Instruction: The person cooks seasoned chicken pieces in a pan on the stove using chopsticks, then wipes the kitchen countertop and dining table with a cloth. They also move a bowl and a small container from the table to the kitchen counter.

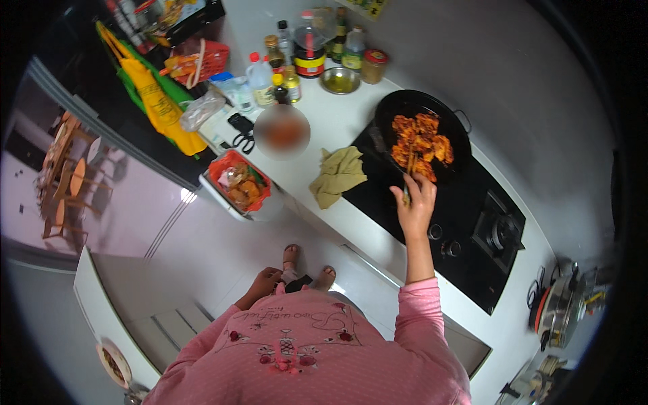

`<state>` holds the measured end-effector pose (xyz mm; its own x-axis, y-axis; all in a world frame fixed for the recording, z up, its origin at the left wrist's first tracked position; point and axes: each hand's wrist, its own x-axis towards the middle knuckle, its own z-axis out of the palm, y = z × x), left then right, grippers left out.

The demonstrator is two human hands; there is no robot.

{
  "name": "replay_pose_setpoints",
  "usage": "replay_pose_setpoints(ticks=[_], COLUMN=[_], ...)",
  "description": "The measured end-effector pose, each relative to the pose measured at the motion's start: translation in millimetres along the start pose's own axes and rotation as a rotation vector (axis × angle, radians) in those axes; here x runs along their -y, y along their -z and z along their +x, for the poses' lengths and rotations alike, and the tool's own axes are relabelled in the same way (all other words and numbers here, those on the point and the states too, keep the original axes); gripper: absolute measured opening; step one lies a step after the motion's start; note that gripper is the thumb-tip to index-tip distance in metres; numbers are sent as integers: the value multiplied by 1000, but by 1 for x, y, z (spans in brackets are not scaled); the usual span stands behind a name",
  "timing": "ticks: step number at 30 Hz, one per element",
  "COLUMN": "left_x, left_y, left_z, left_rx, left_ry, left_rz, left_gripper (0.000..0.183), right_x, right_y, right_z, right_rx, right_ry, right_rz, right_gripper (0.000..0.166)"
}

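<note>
My right hand is closed around a pair of chopsticks, whose tips reach into browned, reddish pieces of food. The food lies in a black frying pan at the far end of a black gas hob. Low beside my body, away from the counter, is my left hand; whether it holds anything is unclear. A crumpled olive-green cloth lies on the counter and over the hob's edge, left of the pan.
Scissors lie near a blurred round area. A metal bowl with yellowish liquid stands before bottles and a jar. A red-lined waste bin adjoins the counter's left end. A second burner and a lidded pot are at right.
</note>
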<state>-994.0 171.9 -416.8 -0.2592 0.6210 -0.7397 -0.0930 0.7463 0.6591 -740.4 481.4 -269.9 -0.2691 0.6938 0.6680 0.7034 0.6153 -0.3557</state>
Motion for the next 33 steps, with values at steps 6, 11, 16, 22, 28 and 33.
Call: replay_pose_setpoints(ticks=[6,11,16,22,28,33], left_x=[44,51,15,36,53,62], left_y=[4,11,32,87,131,163], left_z=[-8,1,-13,-6,-5,-2], left_rx=[-114,-130,-66,-27,-18,2], left_ry=[-161,-251,-134,-149,-97,-85], left_rz=[109,181,30,-18,-35,-4], left_gripper=[32,32,31,30,31,31], right_x=[-13,-15,-14,13,16,118], right_y=[-11,-13,-13,5,-12,-101], right_z=[-7,1,-2,-14,-78,-86], right_rx=[-117,-137,22,80,-356,38], right_ry=[21,66,41,-60,-334,-126], right_rz=[22,-50,-199,-376,-364,12], right_gripper=[13,17,35,67,36,38])
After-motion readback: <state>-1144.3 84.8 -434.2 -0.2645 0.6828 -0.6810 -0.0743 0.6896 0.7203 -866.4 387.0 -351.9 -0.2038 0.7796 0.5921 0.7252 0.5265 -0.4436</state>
